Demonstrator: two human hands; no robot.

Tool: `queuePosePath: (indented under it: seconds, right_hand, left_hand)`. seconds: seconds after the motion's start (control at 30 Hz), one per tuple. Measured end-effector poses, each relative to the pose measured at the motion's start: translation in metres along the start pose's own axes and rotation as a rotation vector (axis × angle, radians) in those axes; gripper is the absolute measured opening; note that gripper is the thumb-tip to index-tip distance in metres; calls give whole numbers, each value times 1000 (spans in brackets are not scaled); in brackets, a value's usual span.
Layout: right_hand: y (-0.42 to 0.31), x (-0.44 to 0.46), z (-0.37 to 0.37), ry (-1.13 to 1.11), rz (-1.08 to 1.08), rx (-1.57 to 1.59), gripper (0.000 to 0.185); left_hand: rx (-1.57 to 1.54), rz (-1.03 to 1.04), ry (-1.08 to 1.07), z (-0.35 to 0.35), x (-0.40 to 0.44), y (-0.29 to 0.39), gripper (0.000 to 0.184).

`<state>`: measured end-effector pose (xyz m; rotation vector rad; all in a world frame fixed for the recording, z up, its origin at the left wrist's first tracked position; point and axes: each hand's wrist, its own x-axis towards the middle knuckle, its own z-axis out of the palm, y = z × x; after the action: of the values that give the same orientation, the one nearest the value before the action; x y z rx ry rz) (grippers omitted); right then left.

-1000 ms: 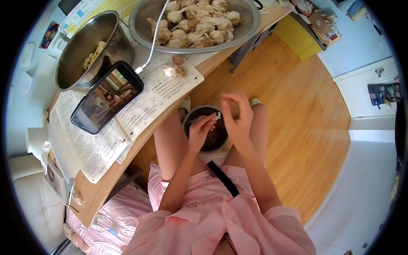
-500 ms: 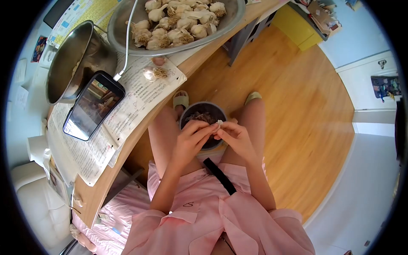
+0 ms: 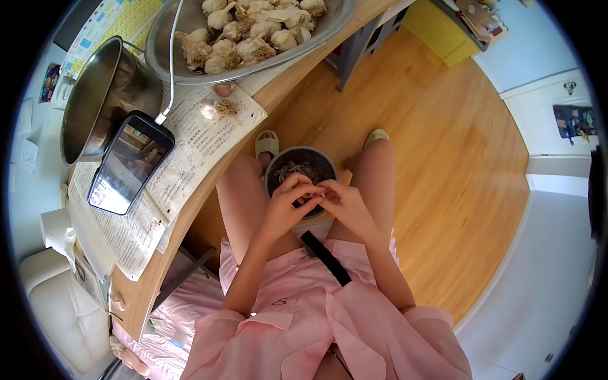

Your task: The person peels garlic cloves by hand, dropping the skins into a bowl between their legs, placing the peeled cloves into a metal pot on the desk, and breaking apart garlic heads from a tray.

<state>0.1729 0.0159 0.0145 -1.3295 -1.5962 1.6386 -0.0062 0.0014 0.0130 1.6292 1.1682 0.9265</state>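
Both hands meet above a grey bucket (image 3: 329, 166) between my knees. My left hand (image 3: 289, 204) is closed, with thumb and fingertips pinched together. Against it, my right hand (image 3: 348, 204) pinches as well. A small pale garlic clove (image 3: 322, 195) shows between the fingertips of both hands, mostly hidden by them. Inside the bucket lie dry garlic skins (image 3: 297, 170). On the table at left, a reddish clove (image 3: 223, 90) and a part of a garlic bulb with roots (image 3: 217, 110) rest on printed paper (image 3: 202, 136).
A wide metal basin (image 3: 253, 76) of garlic bulbs (image 3: 253, 31) stands on the table. Beside it are a deep metal pot (image 3: 126, 95) and a propped phone (image 3: 132, 161) with a white cable (image 3: 172, 76). The wooden table edge (image 3: 190, 218) runs along my left. A yellow bin (image 3: 437, 31) stands farther off.
My fingers have closed more over the clove, so less of its white shows. The table and its things appear shifted slightly left as the view moves. My hands stay over the bucket.
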Motion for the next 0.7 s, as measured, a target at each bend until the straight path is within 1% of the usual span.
queuePosePath:
  seconds: [0.1, 0.2, 0.3, 0.4, 0.5, 0.6, 0.7]
  right_hand:
    - [-2, 0, 4, 0, -52, 71, 18]
    - [8, 1, 11, 69, -43, 193, 18]
    - [15, 1, 16, 106, -63, 234, 20]
    - [11, -1, 16, 167, -100, 218, 22]
    - [14, -5, 14, 189, -98, 287, 25]
    - [17, -2, 15, 194, -148, 239, 23]
    - [23, 1, 14, 198, -153, 196, 20]
  left_hand:
    - [-56, -59, 59, 4, -2, -7, 12]
    - [-262, -113, 133, 8, -3, -12, 8]
    - [-587, -219, 189, 14, -9, -30, 8]
    - [-755, -352, 224, 14, -16, -44, 10]
    - [-709, -390, 252, 17, -19, -55, 8]
    - [-395, -336, 192, 25, -21, -91, 9]
    - [-51, -294, 133, 30, -21, -120, 10]
